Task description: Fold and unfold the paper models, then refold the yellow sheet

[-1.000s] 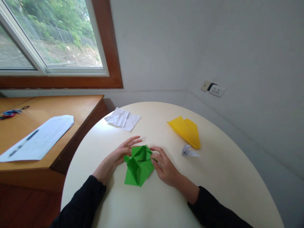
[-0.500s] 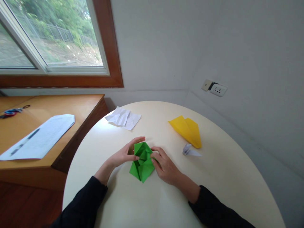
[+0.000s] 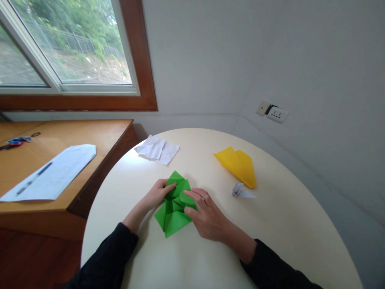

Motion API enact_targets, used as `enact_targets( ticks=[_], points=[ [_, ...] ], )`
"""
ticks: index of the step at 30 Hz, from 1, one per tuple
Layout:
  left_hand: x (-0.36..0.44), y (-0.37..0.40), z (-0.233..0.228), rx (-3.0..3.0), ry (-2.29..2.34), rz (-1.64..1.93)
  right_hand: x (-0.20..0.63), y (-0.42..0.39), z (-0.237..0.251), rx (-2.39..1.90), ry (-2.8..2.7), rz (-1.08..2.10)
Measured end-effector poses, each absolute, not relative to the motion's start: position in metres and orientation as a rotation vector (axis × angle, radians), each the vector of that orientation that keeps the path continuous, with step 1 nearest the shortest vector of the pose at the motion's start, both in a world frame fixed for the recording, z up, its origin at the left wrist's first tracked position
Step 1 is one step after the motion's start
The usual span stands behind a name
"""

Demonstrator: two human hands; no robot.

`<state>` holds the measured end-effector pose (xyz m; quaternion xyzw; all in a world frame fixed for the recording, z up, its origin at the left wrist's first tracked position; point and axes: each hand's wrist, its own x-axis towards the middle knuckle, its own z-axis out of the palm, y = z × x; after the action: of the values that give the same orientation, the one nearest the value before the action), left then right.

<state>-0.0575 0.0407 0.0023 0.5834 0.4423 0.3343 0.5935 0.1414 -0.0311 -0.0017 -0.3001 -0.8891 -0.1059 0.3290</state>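
Note:
Between my hands is a green folded paper (image 3: 174, 222), with several pointed flaps spread out and a small hollow in its middle. My left hand (image 3: 156, 195) grips its far left flap, thumb on top and fingers hidden beneath. On the right side, my right hand (image 3: 209, 212) has thumb and fingers at the paper's edge, the fingertips lying over a raised flap. Right of that hand lies a small white folded paper piece (image 3: 240, 191) with a pointed tail. Behind it is a yellow folded paper (image 3: 237, 164).
The round cream table (image 3: 192, 265) carries creased white paper sheets (image 3: 158, 149) at its far left. On a wooden desk (image 3: 114, 138) to the left lie white papers (image 3: 66, 170), a pen (image 3: 34, 178) and scissors (image 3: 19, 140). A wall socket (image 3: 278, 114) is at right.
The green paper's flaps have opened out wider, and it has turned a little. My left thumb has moved up onto the far flap; my right fingers have shifted over the right flap.

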Motion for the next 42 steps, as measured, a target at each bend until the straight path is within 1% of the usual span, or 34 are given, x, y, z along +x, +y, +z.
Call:
enact_targets(
  ticks=[4,9,15,22,33,42],
  points=[
    [-0.057,0.042,0.001,1.303,1.031,0.797,0.14,-0.033,-0.001,-0.736,-2.309,-0.352],
    [-0.06,0.048,0.0,1.185,1.114,0.924,0.142,-0.033,0.0,-0.786,-2.212,-0.381],
    [-0.068,0.057,-0.009,1.036,1.163,1.043,0.146,-0.027,-0.003,-0.927,-2.109,-0.31],
    [-0.07,0.054,0.0,0.795,1.054,1.101,0.153,-0.017,-0.012,-1.099,-2.035,-0.232],
    [-0.079,0.061,-0.005,0.724,0.998,1.041,0.151,-0.016,-0.015,-1.089,-2.144,-0.165],
    [-0.071,0.048,0.01,0.597,0.897,0.946,0.152,-0.016,-0.018,-1.07,-2.164,-0.11]
  ],
)
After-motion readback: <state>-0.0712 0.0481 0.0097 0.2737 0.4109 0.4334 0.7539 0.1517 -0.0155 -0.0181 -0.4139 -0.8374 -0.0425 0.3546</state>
